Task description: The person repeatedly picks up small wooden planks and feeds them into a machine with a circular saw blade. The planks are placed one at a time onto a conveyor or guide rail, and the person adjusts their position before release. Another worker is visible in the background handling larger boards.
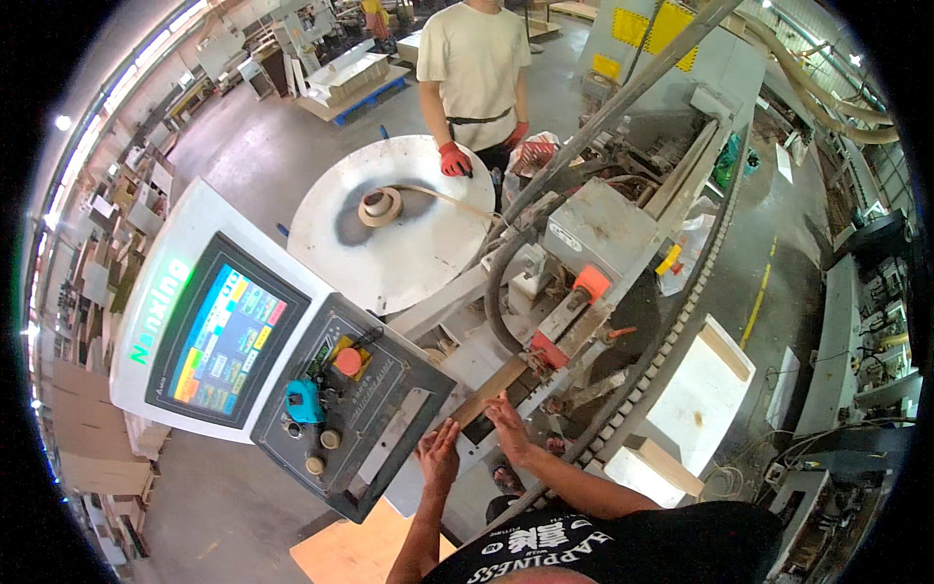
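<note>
A narrow brown wood-coloured strip (491, 386) runs slantwise from my hands into the machine's feed end, beside a red block (552, 348). My left hand (439, 457) grips the near end of the strip, next to the control panel's lower right corner. Farther along, the fingers of my right hand (505, 425) close on the strip's right edge. Part of the strip's far end is hidden by the machine.
A control console with a lit touchscreen (226, 336) and a red stop button (347, 362) stands to the left. Behind it lies a large round white turntable (326, 224) with a tape roll (379, 206). Across from me stands a person in red gloves (453, 160). A chain conveyor (693, 297) curves along the right.
</note>
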Tool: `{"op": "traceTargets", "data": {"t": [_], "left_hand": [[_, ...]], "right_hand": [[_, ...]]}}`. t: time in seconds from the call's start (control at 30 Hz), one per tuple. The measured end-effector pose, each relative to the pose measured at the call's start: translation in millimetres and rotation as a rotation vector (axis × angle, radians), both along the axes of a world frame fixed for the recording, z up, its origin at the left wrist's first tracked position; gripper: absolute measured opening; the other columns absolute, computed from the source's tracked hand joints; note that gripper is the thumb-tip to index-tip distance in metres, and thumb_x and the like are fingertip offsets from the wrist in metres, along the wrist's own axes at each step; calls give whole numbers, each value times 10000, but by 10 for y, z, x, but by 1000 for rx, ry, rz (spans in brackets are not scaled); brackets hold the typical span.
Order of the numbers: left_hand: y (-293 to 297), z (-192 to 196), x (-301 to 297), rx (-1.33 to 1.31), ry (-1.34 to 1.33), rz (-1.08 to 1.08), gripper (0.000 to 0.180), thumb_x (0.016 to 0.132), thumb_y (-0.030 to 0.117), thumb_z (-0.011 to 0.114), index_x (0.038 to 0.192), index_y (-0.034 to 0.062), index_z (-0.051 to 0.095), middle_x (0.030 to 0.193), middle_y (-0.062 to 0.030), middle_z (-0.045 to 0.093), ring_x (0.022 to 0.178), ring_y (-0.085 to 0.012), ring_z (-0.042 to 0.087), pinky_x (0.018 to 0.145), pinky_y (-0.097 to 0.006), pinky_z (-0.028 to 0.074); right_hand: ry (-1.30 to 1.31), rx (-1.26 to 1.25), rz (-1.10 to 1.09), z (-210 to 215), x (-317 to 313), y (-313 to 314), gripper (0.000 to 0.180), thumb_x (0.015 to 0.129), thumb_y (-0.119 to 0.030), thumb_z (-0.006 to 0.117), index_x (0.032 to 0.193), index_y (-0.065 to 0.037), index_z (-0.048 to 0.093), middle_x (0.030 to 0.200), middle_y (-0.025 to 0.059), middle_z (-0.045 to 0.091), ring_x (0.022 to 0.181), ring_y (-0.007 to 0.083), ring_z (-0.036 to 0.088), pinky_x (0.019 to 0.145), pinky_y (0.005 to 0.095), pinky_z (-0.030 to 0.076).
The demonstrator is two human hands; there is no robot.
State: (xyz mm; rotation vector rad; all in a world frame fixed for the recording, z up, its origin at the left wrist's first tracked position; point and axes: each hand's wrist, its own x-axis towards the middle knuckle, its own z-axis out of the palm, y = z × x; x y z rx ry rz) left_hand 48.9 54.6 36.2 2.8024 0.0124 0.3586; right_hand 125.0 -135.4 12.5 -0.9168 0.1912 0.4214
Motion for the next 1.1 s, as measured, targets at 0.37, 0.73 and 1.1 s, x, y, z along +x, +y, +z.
{"op": "traceTargets", "data": {"t": [0.37, 0.73, 1.1], "left_hand": [[-528, 104, 579, -14, -6, -108, 564, 885, 56, 693, 1424, 222, 688, 1521, 66, 653, 1182, -216, 595, 1140, -501, 328], [-1201, 84, 1289, -161, -125, -88, 335, 983, 287, 698, 1313, 234, 715, 1335, 74, 724, 1181, -207, 587, 1133, -520, 328], [-102, 6, 89, -286, -115, -11, 224, 1003, 179, 706, 1210, 93, 706, 973, -129, 695, 898, -379, 673, 851, -494, 534]], "right_hand": [[-100, -212, 1, 316, 348, -486, 419, 1055, -357, 717, 1365, -84, 647, 1759, 123, 247, 1512, 241, 419, 1267, 411, 338], [-421, -1300, 432, -5, -327, -2067, 478, 949, -521, 726, 1209, -121, 766, 1160, 173, 751, 1185, 380, 681, 1100, 539, 487], [-509, -1656, 23, -304, -523, -1888, 173, 899, -300, 759, 883, -130, 788, 879, 117, 714, 1003, 366, 648, 994, 509, 442]]}}
